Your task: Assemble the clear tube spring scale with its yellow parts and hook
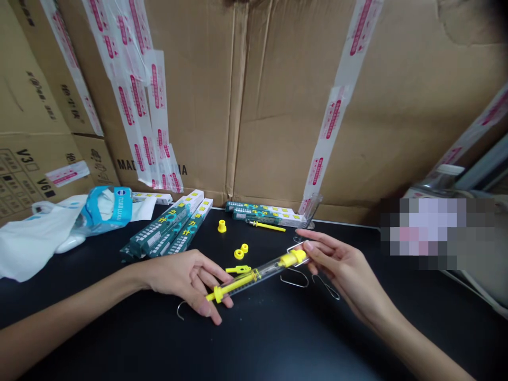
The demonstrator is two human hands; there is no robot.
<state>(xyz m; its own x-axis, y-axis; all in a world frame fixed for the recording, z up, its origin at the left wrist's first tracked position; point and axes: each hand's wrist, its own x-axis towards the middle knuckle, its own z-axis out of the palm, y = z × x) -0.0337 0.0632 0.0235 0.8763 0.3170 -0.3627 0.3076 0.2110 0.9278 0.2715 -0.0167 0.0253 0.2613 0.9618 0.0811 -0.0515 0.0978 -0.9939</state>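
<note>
A tubular spring scale (254, 278) with a clear barrel and yellow ends is held at a slant over the black tabletop. My left hand (186, 280) grips its lower yellow end, thumb on top; a metal hook (180, 311) sticks out beyond the fingers. At the upper end, my right hand (337, 262) pinches the wire loop (296, 246) by the yellow cap. Two bent wire pieces, a loop (294, 280) and a hook (327, 288), lie beneath and beside the right hand. Just behind the barrel lies a flat yellow part (238, 269).
Yellow rings (238, 254) and a yellow cap (221, 226) lie farther back. Green-and-white boxes (170, 227) are stacked at left, with more boxes (265, 212) at the back beside a yellow rod (268, 226) and a clear tube (313, 210). A cardboard wall (273, 106) encloses the back.
</note>
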